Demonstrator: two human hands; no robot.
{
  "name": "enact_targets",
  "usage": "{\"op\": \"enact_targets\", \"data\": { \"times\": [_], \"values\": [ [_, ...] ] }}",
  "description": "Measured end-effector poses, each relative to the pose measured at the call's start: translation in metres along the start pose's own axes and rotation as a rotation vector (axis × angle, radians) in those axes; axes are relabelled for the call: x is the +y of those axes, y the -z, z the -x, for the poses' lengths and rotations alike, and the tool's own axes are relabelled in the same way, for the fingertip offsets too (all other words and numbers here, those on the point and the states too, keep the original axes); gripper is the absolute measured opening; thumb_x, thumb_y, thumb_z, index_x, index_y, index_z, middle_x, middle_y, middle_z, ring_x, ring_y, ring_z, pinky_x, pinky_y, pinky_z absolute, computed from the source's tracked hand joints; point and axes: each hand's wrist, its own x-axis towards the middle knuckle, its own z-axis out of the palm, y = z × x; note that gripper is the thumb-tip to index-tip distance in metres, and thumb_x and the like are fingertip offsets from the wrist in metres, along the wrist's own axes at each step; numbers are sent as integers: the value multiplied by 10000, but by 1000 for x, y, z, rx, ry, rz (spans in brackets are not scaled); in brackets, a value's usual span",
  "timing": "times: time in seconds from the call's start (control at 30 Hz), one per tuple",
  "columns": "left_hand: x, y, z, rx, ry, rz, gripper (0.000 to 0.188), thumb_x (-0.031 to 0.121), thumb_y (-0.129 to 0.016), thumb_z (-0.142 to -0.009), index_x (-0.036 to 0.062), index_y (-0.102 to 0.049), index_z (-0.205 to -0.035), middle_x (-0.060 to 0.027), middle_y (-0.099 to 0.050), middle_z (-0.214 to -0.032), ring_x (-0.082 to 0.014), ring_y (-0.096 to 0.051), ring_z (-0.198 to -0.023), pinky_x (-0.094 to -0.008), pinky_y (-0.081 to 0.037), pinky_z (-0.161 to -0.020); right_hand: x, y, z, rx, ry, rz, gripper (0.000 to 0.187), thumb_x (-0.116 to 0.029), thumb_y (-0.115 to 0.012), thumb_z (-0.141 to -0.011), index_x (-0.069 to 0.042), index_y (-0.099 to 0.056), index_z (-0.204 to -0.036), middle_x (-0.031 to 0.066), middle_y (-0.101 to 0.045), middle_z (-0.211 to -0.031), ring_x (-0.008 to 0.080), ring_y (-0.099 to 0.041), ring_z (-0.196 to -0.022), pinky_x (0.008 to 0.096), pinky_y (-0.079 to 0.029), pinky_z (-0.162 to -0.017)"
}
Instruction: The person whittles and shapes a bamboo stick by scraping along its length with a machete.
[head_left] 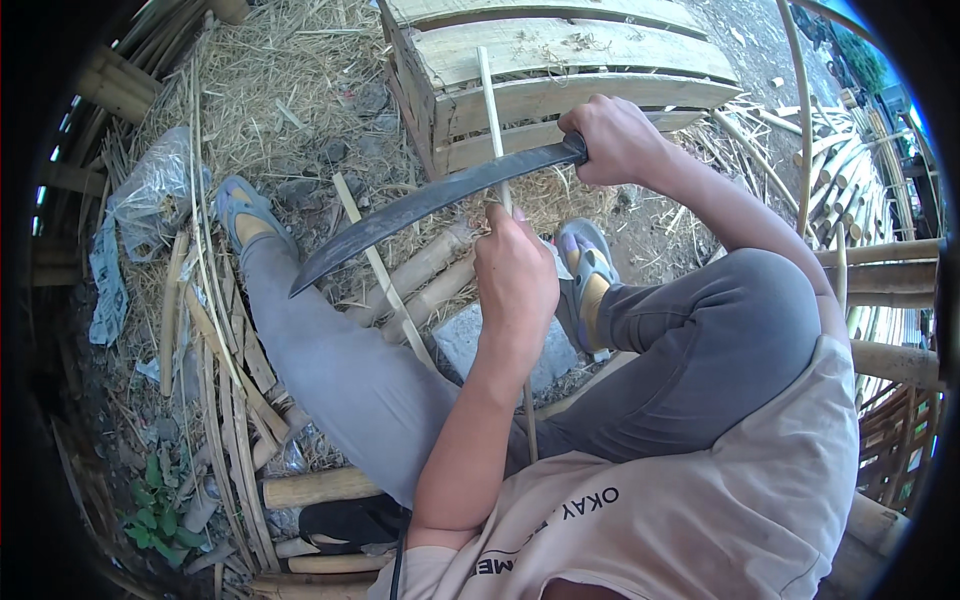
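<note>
A big curved knife (400,218) is held by its handle in the right hand (618,140), with the fingers wrapped tight; a thin wooden strip (490,105) is gripped in the left hand (516,275), which is closed in a fist; the blade is seen crossing over the strip, just past the left fist, and its tip is pointed to the left; one end of the strip is seen by the lap, and the other is seen in front of a wooden crate (580,52). Below the left hand, a grey block (462,338) is seen on the ground, between the legs; next to it, two short round poles (418,275) are crossed by another pale strip (378,268); sandals (250,212) are worn on both feet. Farther left, a clear plastic bag (160,195) and long thin sticks (225,430) are found; dry straw (290,75) is spread ahead; far right, many cut poles (852,175) are piled up.
</note>
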Motion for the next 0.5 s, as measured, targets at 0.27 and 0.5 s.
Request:
{"op": "enact_targets", "data": {
  "times": [0.27, 0.5],
  "values": [
    [0, 13, 2, 12, -61, -41, 312, 175, -416, -1034, -99, -561, -1002, -340, -635, -833, -530, -620, -840, -573, -454, -763, 7, 2, -7, 38, -17, 18, 307, -90, -690, -572, -6, -729, -865, 209, -682, -737, 391, -681, -744, 456, -550, -709],
    [4, 15, 4, -4, -33, -30, 311, 176, -420, -1034, -94, -562, -978, -327, -637, -829, -525, -621, -842, -571, -454, -761, 39, 6, -7, 135, -88, 118, 227, -97, -712, -597, -15, -721, -809, 190, -696, -738, 361, -697, -720, 441, -564, -704]
  ]
}}
